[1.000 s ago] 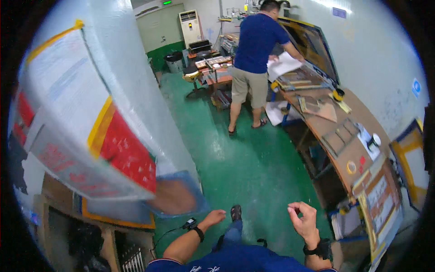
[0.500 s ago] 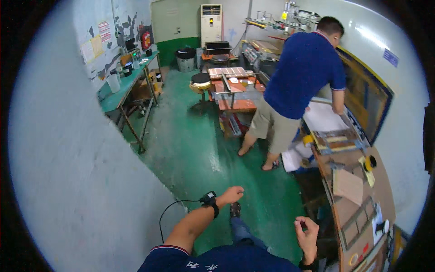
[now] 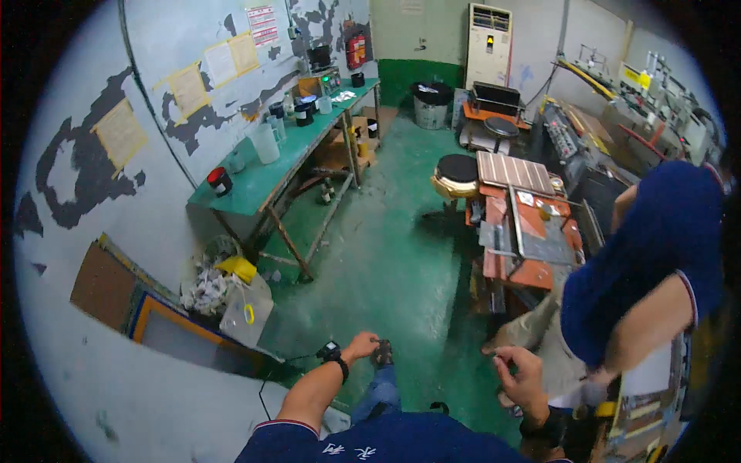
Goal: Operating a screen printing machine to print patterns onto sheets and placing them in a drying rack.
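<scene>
My left hand (image 3: 363,346) hangs low over the green floor (image 3: 394,255), fingers curled in with nothing seen in them; a black watch (image 3: 333,353) sits on its wrist. My right hand (image 3: 519,376) is raised at the lower right with fingers bent together, and whether it pinches something small is unclear. It is close to a co-worker in a blue shirt (image 3: 664,255), who stands bent at the right edge. My foot shows just past the left hand.
A green workbench (image 3: 262,181) with jars and a jug runs along the left wall. A box of crumpled paper (image 3: 220,289) stands near its end. An orange machine table (image 3: 525,231) and a round stool (image 3: 457,174) stand centre right. A black bin (image 3: 431,104) and tall white cooler (image 3: 488,35) are at the back.
The view has swung left and forward: the workbench and orange table are now near, and the co-worker has moved to the right edge. My right hand has risen.
</scene>
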The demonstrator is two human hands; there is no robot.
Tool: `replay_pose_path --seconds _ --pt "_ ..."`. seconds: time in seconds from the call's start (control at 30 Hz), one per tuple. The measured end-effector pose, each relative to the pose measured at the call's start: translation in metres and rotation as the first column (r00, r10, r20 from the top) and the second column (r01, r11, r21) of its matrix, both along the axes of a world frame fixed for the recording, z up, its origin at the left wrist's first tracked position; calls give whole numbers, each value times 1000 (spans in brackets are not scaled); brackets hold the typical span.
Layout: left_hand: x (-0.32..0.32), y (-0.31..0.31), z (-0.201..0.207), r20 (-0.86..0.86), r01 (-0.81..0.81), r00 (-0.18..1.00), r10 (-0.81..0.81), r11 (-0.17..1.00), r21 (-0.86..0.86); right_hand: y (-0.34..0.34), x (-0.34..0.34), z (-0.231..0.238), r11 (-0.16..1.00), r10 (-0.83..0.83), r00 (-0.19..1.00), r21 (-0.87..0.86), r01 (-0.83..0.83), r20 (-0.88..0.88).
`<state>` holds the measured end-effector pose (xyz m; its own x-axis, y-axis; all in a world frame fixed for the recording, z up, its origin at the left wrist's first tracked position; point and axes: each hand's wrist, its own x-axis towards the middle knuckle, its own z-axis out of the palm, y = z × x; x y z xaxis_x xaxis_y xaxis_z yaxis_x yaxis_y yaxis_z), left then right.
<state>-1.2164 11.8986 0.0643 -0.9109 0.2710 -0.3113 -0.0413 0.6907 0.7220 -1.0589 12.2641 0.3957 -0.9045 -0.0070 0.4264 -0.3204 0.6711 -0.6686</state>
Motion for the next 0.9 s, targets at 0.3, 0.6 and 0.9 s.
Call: replay_pose_path --seconds 0.3,0.6,0.9 --pt "-222 -102 -53 429 -156 891 150 988 -22 -20 -304 9 993 -117 991 -20 119 66" --pt "-463 -160 -30 568 -646 699 434 723 243 -19 -650 -30 995 48 999 -87 -46 12" --pt "-662 -150 -10 581 -485 695 423 873 -55 1 -938 15 987 154 988 -45 -155 -24"
